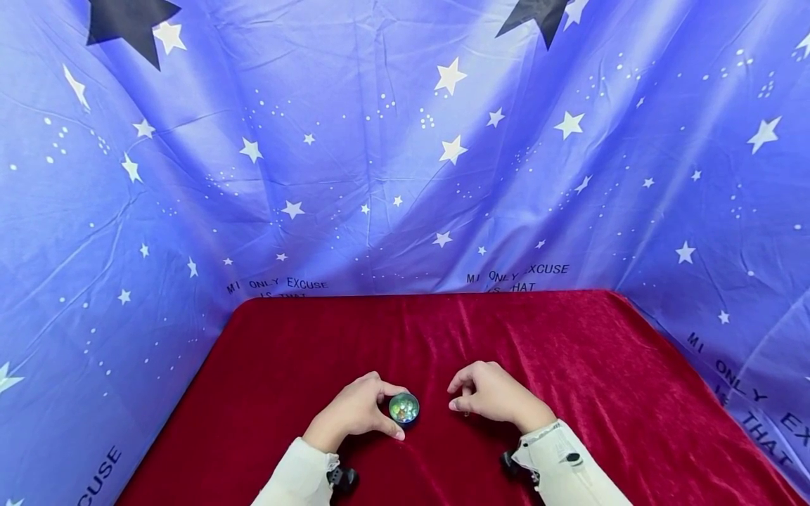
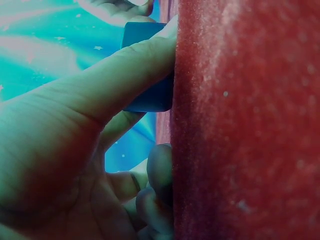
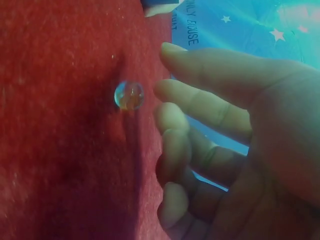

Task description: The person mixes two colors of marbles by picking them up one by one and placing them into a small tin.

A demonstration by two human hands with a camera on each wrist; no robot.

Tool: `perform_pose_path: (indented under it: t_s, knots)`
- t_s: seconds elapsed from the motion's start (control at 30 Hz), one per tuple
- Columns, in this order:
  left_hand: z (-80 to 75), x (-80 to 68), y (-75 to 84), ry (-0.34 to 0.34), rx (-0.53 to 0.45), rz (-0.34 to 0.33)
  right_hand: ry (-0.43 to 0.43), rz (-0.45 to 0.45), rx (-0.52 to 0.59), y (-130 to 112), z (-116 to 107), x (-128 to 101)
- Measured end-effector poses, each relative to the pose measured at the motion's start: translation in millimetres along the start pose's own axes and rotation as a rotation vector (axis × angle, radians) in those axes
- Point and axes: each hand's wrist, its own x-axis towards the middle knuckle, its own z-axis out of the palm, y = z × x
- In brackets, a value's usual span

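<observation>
My left hand (image 1: 357, 407) grips a small round blue container (image 2: 150, 102) between thumb and forefinger, and it stands on the red cloth. Glassy marbles (image 1: 403, 407) fill it, seen from above in the head view; the left wrist view shows only its blue side wall. To the right, my right hand (image 1: 496, 393) hovers just over the cloth with fingers loosely bent and nothing held. Near its fingertips lies a single clear marble (image 3: 129, 96) with an orange tint, apart from the fingers and mostly hidden beneath the hand in the head view.
Red velvet cloth (image 1: 329, 337) covers the table, with soft creases to the right. Behind it and at both sides hangs a blue curtain (image 1: 380, 176) printed with stars and lettering. Black wrist cameras sit below both cuffs.
</observation>
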Motion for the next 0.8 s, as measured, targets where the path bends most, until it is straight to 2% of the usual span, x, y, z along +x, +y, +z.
perform_pose_path:
  t_s: [0.8]
  knots:
    - [0.1, -0.9, -0.4, 0.008, 0.022, 0.003, -0.061, 0.071, -0.034, 7.1, -8.3, -8.6]
